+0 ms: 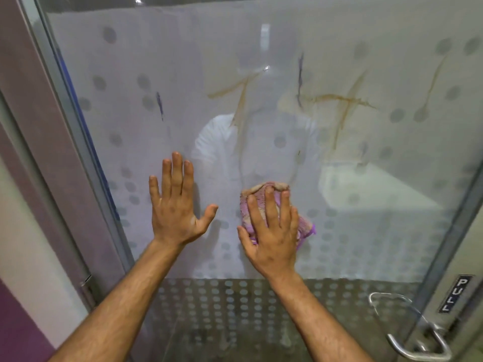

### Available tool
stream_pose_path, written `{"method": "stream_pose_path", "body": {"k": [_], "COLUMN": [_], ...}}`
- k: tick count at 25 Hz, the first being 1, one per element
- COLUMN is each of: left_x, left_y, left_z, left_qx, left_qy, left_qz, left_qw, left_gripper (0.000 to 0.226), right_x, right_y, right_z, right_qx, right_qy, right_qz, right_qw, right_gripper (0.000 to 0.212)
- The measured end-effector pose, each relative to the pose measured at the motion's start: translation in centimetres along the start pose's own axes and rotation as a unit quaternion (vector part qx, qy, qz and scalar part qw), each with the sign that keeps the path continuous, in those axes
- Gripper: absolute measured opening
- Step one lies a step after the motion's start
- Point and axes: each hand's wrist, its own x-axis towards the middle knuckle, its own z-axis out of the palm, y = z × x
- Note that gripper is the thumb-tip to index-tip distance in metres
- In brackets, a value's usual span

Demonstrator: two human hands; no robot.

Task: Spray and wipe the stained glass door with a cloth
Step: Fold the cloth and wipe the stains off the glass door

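One dotted frosted glass door (pixel 366 231) is showing two purple streaks (pixel 160 105) and brown smears (pixel 342 100). Left hand (pixel 175 212) is lying flat on it, grip spread, holding nothing. Right hand (pixel 271 231), grip flattened, is pressing one pink-purple cloth (pixel 261 188) against the lower-centre glass.

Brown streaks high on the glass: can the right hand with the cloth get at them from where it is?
Probably yes. The right hand presses the cloth on the glass door below the brown streaks; only bare glass lies between.
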Motion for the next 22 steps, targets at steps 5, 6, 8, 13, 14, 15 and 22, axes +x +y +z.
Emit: {"method": "stream_pose_path", "body": {"k": [5, 6, 8, 13, 14, 15, 22], "left_x": [0.1, 0.0, 0.0, -0.1, -0.2, -0.2, -0.2], "left_y": [0.1, 0.1, 0.1, -0.1, -0.1, -0.1, -0.2], "left_z": [-0.6, -0.6, -0.5, -0.2, -0.1, 0.0, 0.4], "left_qx": [-0.003, -0.006, -0.003, 0.004, 0.005, 0.005, 0.01], "left_qy": [-0.01, -0.01, -0.006, -0.002, 0.001, 0.004, 0.019], "left_qz": [-0.002, -0.002, 0.0, 0.003, 0.004, 0.006, 0.012], "left_qw": [1.0, 1.0, 1.0, 1.0, 1.0, 1.0, 1.0], "left_gripper": [0.103, 0.103, 0.103, 0.101, 0.101, 0.101, 0.099], "right_x": [-1.5, -1.8, -2.0, 2.8, 4.3, 6.0, 18.4], "right_y": [3.5, 4.6, 7.3, 11.5, 12.0, 12.7, 16.3], "right_z": [-0.8, -1.3, -2.7, -6.5, -7.1, -7.7, -12.4], "right_qx": [0.007, 0.006, 0.002, 0.103, 0.112, 0.118, 0.22], "right_qy": [-0.02, -0.016, 0.007, 0.147, 0.173, 0.195, 0.301], "right_qz": [-0.039, -0.019, 0.055, 0.295, 0.301, 0.297, 0.28], "right_qw": [0.999, 1.0, 0.998, 0.939, 0.931, 0.927, 0.885], "right_gripper": [0.08, 0.079, 0.078, 0.072, 0.067, 0.061, 0.054]}}
